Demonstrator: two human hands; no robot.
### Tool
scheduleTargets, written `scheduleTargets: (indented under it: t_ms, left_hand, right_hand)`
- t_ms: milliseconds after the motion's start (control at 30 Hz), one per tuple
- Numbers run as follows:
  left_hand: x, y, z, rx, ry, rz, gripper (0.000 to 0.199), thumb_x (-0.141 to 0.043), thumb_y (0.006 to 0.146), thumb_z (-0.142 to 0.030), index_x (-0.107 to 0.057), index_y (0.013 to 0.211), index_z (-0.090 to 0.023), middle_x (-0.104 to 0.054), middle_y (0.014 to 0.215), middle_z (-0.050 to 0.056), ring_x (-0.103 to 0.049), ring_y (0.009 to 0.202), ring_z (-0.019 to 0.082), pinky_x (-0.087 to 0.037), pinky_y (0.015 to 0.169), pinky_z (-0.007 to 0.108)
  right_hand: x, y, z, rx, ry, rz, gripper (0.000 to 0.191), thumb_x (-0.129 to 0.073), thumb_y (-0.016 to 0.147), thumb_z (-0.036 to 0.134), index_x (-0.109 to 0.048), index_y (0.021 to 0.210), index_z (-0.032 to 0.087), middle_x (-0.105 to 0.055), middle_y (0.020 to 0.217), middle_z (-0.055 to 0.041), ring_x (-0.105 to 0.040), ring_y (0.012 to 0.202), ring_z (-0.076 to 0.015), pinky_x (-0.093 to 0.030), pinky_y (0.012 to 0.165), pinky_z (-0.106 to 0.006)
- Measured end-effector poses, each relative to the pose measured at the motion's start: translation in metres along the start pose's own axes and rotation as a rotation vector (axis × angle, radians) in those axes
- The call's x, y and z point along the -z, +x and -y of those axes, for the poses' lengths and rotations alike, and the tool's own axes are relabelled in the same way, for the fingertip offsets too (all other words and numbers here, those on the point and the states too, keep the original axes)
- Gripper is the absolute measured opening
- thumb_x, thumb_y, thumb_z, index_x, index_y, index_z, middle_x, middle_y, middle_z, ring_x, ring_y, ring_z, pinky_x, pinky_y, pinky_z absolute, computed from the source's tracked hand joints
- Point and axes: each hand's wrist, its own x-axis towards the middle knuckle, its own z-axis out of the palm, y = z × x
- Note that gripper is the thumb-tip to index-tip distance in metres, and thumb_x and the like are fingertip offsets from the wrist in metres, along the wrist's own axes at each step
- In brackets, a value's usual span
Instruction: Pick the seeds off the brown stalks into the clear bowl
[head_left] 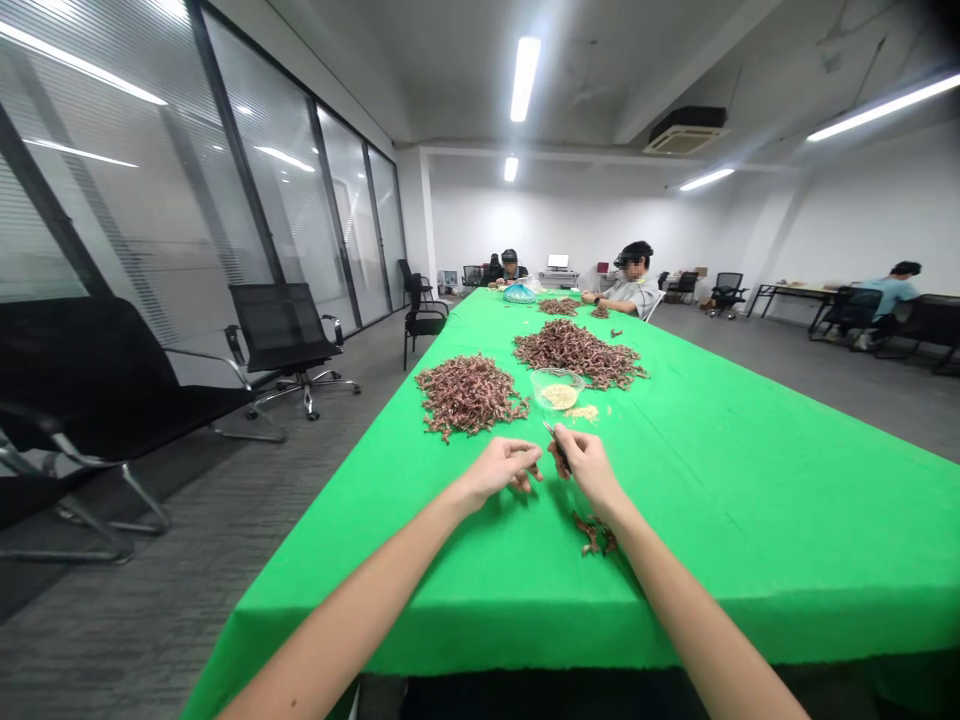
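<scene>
My left hand (510, 465) is closed in a pinch above the green tablecloth. A small reddish-brown dried piece seems to show at its fingertips, mostly hidden. Close beside it, my right hand (589, 465) grips a slim tool (561, 452) with a dark handle and a silvery tip pointing up and left; its exact kind is unclear. Beyond the hands stands a clear plastic bowl (557, 375) with pale yellowish bits inside. Some of the same pale bits (585, 412) lie on the cloth by the bowl. Under my right wrist are several brown curled scraps (589, 535).
One heap of brown dried pieces (469, 393) lies at the left, a larger heap (577, 352) behind the bowl. Farther along the green-covered table (750, 470) are another heap (559, 306), a blue plastic bag (520, 293) and seated people. Black chairs (281, 325) line the left.
</scene>
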Motion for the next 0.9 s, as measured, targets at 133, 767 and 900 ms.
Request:
scheduleTargets:
  t_ms: [133,767,900]
  left_hand:
    - [0.0,-0.001,0.001,0.018,-0.061,-0.002,0.063,-0.076,0.075,-0.051,-0.06,0.118,-0.008,-0.074,0.089,0.015,-0.067,0.058,0.014,-0.049,0.055,0.024]
    - [-0.007,0.0,0.0,-0.298,0.097,-0.172,0.051,-0.073,0.079,-0.045,-0.055,0.116,-0.015,-0.071,0.092,0.01,-0.069,0.082,0.02,-0.051,0.069,0.028]
    - [-0.007,-0.003,-0.005,-0.358,0.216,-0.254,0.043,-0.074,0.078,-0.037,-0.058,0.113,-0.018,-0.073,0.095,0.009,-0.069,0.088,0.021,-0.05,0.071,0.027]
  right_hand:
    - [-0.001,0.0,0.0,-0.003,0.006,-0.001,0.058,-0.051,0.084,0.07,-0.06,0.063,0.017,-0.049,0.044,0.0021,-0.04,0.04,-0.01,-0.031,0.044,-0.025]
    - [0.004,-0.001,0.003,0.073,-0.073,0.055,0.05,-0.056,0.086,0.059,-0.065,0.062,0.016,-0.06,0.053,-0.0018,-0.049,0.045,-0.0113,-0.038,0.048,-0.025]
    - [0.005,-0.001,0.001,0.068,-0.074,0.007,0.049,-0.057,0.084,0.059,-0.065,0.063,0.015,-0.059,0.052,-0.002,-0.049,0.044,-0.0114,-0.037,0.046,-0.024]
